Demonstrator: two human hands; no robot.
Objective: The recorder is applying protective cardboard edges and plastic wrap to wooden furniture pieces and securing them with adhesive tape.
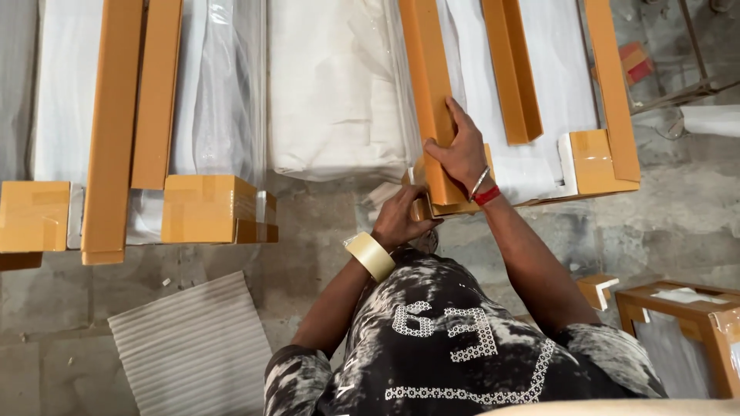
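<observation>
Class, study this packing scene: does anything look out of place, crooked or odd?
One oddity: the roll of tape sits on the left wrist like a bracelet. Also, one cardboard strip lies loose and slanted on the wrapped panel, not on an edge.

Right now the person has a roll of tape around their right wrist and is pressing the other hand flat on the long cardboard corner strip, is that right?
Not quite. The roll of tape sits around the left wrist, not the right. It is the right hand that presses flat on the long cardboard corner strip, while the left hand works at the strip's lower end. The head view shows this.
</observation>
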